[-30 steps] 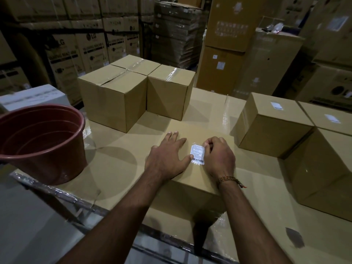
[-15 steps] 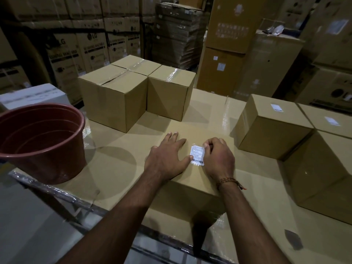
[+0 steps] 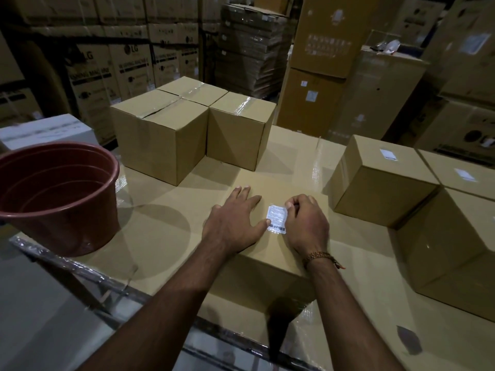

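1. The barcode label lay on the top face of a plain cardboard box, which stood at the near edge of the worktop.
2. The left hand rested flat on the box top, its fingers straight and close together, with the thumb tip touching the label's left edge.
3. The right hand had its fingers curled and pinching the label's upper right edge.
4. A red plastic bucket stood on the worktop, well to the left.
5. Taped boxes stood behind the hands, and labelled boxes stood to the right.
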Demonstrator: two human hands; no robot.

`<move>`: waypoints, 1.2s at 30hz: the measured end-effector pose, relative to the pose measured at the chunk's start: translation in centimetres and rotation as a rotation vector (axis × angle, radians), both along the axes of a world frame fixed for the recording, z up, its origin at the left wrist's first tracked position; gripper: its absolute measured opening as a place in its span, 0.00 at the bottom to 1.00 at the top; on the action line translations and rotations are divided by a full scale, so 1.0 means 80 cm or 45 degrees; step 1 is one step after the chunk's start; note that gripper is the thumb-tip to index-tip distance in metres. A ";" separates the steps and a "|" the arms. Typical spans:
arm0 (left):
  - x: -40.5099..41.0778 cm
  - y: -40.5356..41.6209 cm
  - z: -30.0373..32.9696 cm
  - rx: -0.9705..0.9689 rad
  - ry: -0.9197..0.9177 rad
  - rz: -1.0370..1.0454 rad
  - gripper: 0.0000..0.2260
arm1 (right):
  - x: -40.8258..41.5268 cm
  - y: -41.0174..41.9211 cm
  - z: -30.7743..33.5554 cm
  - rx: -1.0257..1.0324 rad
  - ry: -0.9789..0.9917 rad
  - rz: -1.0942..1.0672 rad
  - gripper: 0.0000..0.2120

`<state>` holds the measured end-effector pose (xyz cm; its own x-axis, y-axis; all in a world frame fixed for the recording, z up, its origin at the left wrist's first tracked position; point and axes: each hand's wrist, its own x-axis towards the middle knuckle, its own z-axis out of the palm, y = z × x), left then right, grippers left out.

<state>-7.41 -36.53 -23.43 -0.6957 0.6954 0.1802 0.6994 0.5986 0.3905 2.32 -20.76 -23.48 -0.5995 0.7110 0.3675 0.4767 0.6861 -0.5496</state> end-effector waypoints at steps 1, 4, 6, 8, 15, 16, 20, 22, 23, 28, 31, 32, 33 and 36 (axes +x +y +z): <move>0.000 0.000 0.000 0.000 -0.001 0.000 0.33 | 0.001 -0.001 0.000 -0.004 0.002 -0.001 0.08; 0.000 0.000 0.000 -0.008 -0.005 -0.001 0.33 | 0.001 -0.002 0.002 -0.013 0.006 0.000 0.08; 0.000 0.000 0.000 -0.007 -0.005 -0.004 0.33 | 0.001 -0.001 0.001 -0.018 0.014 0.010 0.07; 0.000 0.000 0.001 0.000 -0.016 -0.001 0.33 | 0.001 0.000 -0.001 -0.029 0.030 0.021 0.07; 0.001 -0.001 0.003 -0.021 -0.024 -0.004 0.33 | 0.003 0.001 0.000 -0.059 0.047 0.041 0.07; 0.000 -0.001 0.002 -0.022 -0.024 -0.002 0.33 | 0.003 0.002 0.000 -0.064 0.053 0.043 0.07; 0.000 0.000 0.001 -0.027 -0.017 -0.003 0.33 | 0.002 0.000 -0.001 -0.075 0.085 0.049 0.07; 0.000 0.000 0.002 -0.026 -0.018 -0.004 0.33 | 0.003 0.000 -0.001 -0.076 0.095 0.058 0.07; 0.000 0.000 0.002 -0.024 -0.020 -0.004 0.33 | 0.004 0.000 -0.001 -0.076 0.100 0.062 0.07; 0.001 -0.001 0.004 -0.014 -0.027 0.000 0.32 | 0.005 0.002 -0.001 -0.075 0.125 0.090 0.07; 0.002 -0.001 0.004 -0.013 -0.029 0.000 0.32 | 0.005 0.001 -0.001 -0.076 0.136 0.101 0.08; 0.002 -0.001 0.004 -0.014 -0.030 0.001 0.32 | 0.005 0.001 -0.001 -0.080 0.138 0.101 0.08; 0.001 -0.001 0.004 -0.017 -0.030 0.001 0.33 | 0.005 0.001 0.000 -0.087 0.139 0.100 0.08; 0.002 -0.001 0.005 -0.024 -0.033 0.003 0.33 | 0.006 0.002 0.000 -0.102 0.150 0.102 0.08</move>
